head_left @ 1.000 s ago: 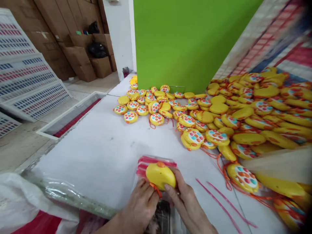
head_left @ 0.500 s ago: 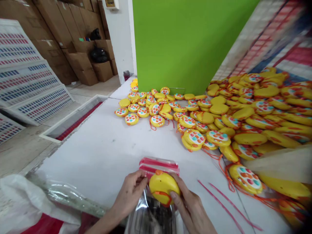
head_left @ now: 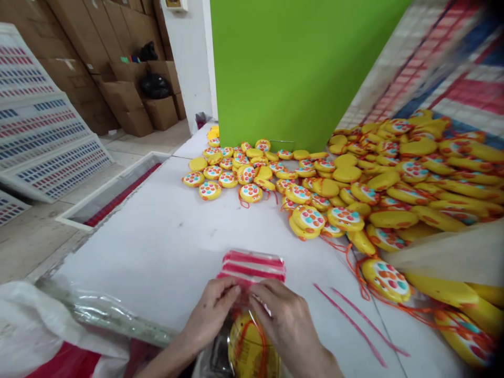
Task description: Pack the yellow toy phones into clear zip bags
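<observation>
My left hand [head_left: 212, 310] pinches one side of the mouth of a clear plastic bag [head_left: 254, 261] with pink-red stripes along its flap. On the opposite side, the curled fingers of my right hand [head_left: 287, 323] grip the same bag. A yellow toy [head_left: 246, 349] with an orange cord across its back shows through the shiny film just below my hands, partly covered by my right hand. Two thin pink strips [head_left: 354, 325] lie on the white table [head_left: 157, 236] to the right.
Yellow toys with coloured dots [head_left: 346, 218] are piled across the back and right of the table. A green panel [head_left: 299, 68] stands behind them. Clear plastic film [head_left: 106, 315] lies at the near left edge. White crates [head_left: 51, 121] and cardboard boxes [head_left: 126, 100] stand beyond.
The yellow toy has gone from my right fingers down into the bag. My right hand has moved to the bag's mouth beside my left hand. The view has shifted slightly.
</observation>
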The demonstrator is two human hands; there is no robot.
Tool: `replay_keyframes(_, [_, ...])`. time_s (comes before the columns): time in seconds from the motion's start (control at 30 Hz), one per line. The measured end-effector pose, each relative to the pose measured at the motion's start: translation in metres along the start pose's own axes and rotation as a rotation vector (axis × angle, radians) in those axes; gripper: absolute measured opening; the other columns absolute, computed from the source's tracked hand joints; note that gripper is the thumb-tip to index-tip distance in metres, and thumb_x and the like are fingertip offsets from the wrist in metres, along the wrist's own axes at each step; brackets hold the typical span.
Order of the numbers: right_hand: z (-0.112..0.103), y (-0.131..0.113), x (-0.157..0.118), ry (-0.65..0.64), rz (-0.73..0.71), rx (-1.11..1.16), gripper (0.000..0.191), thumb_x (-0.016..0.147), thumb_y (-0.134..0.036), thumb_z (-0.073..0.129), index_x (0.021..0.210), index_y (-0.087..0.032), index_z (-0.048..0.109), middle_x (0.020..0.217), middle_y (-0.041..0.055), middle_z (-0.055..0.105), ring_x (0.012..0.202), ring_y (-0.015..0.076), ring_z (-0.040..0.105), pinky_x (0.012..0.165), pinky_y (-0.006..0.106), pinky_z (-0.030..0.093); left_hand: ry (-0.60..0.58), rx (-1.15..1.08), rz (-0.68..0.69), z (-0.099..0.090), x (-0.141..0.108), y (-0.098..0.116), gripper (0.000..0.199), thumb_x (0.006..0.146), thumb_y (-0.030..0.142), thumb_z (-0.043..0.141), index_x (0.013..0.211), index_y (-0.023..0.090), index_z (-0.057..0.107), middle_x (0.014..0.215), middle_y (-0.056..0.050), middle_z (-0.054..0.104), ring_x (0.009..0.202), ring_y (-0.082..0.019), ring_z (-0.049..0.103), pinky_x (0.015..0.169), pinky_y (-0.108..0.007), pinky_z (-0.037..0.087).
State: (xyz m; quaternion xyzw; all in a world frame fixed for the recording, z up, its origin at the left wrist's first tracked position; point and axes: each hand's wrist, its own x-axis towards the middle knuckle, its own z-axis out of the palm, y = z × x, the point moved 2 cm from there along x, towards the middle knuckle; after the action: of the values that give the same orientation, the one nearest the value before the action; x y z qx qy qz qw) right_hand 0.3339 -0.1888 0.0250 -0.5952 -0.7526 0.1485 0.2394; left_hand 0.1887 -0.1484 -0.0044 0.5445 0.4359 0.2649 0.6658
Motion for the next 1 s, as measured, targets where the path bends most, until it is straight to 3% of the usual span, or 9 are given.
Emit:
replay_keyframes(0.27, [0.016, -0.012, 0.013, -0.002, -0.057, -0.255, 0.017, 0.079, -0.004, 0.050, 0.079, -0.019, 0.058, 0.076, 0.0021, 0.062, 0.063, 0.0156, 0.057, 0.055, 0.025, 0.038, 0.058, 0.325, 0.121, 0.009, -0.005, 0.014, 0.023, 0.082, 0.020, 0.039, 0.066, 0.015, 0.055, 0.062, 0.000, 0.055, 0.063, -0.015, 0.050, 0.058, -0.022, 0.036])
replay_keyframes(0.4, [0.011, -0.006, 0.015, 0.091, 0.044, -0.079, 0.014, 0.078, -0.008, 0.048, 0.071, -0.019, 0.054, 0.069, 0.0003, 0.060, 0.059, 0.0130, 0.056, 0.054, 0.022, 0.038, 0.023, 0.441, 0.177, 0.014, -0.007, 0.015, 0.027, 0.087, 0.021, 0.034, 0.078, 0.017, 0.059, 0.067, -0.002, 0.060, 0.062, -0.015, 0.056, 0.058, -0.022, 0.038])
replay_keyframes(0.53, [-0.011, 0.043, -0.013, 0.205, 0.347, 0.150, 0.012, 0.078, -0.023, 0.044, 0.073, -0.019, 0.054, 0.063, -0.0007, 0.060, 0.054, 0.0121, 0.054, 0.054, 0.021, 0.040, -0.006, 0.365, 0.158, 0.005, -0.008, 0.008, 0.027, 0.090, 0.032, 0.035, 0.086, 0.019, 0.058, 0.080, -0.004, 0.065, 0.077, -0.017, 0.062, 0.072, -0.024, 0.045])
replay_keyframes(0.67, [-0.047, 0.119, -0.077, 0.274, 0.757, -0.046, 0.026, 0.072, -0.043, 0.043, 0.073, -0.021, 0.057, 0.064, 0.0028, 0.064, 0.060, 0.0193, 0.060, 0.059, 0.028, 0.043, 0.021, 0.208, 0.096, -0.006, -0.004, -0.002, 0.026, 0.088, 0.039, 0.040, 0.083, 0.018, 0.055, 0.082, -0.006, 0.066, 0.079, -0.019, 0.063, 0.072, -0.027, 0.049])
replay_keyframes(0.77, [-0.069, 0.149, -0.123, 0.180, 1.002, -0.271, 0.031, 0.070, -0.049, 0.040, 0.074, -0.024, 0.058, 0.072, 0.0052, 0.067, 0.068, 0.0255, 0.063, 0.059, 0.033, 0.043, 0.002, 0.086, 0.028, -0.008, 0.001, -0.007, 0.026, 0.086, 0.042, 0.044, 0.083, 0.018, 0.053, 0.082, -0.007, 0.067, 0.079, -0.020, 0.063, 0.070, -0.029, 0.051])
replay_keyframes(0.83, [-0.076, 0.149, -0.139, 0.003, 1.045, -0.332, 0.034, 0.071, -0.051, 0.038, 0.071, -0.025, 0.059, 0.070, 0.0054, 0.067, 0.069, 0.0276, 0.064, 0.059, 0.034, 0.043, -0.014, 0.009, -0.010, -0.008, 0.003, -0.009, 0.027, 0.085, 0.043, 0.046, 0.083, 0.017, 0.053, 0.083, -0.008, 0.067, 0.079, -0.021, 0.064, 0.070, -0.030, 0.051])
replay_keyframes(0.93, [-0.076, 0.127, -0.140, -0.198, 0.953, -0.276, 0.031, 0.068, -0.052, 0.048, 0.073, -0.026, 0.064, 0.068, 0.0045, 0.067, 0.067, 0.0265, 0.064, 0.058, 0.034, 0.045, -0.031, -0.048, -0.031, -0.008, 0.005, -0.011, 0.026, 0.084, 0.043, 0.049, 0.084, 0.017, 0.053, 0.084, -0.008, 0.067, 0.081, -0.020, 0.064, 0.073, -0.030, 0.051])
replay_keyframes(1.0, [-0.074, 0.107, -0.125, -0.140, 0.789, -0.212, 0.031, 0.068, -0.045, 0.054, 0.090, -0.026, 0.065, 0.080, 0.0044, 0.068, 0.063, 0.0212, 0.063, 0.058, 0.032, 0.047, -0.034, -0.060, -0.036, -0.008, 0.005, -0.011, 0.026, 0.084, 0.042, 0.051, 0.084, 0.017, 0.053, 0.084, -0.008, 0.067, 0.081, -0.020, 0.063, 0.074, -0.030, 0.050])
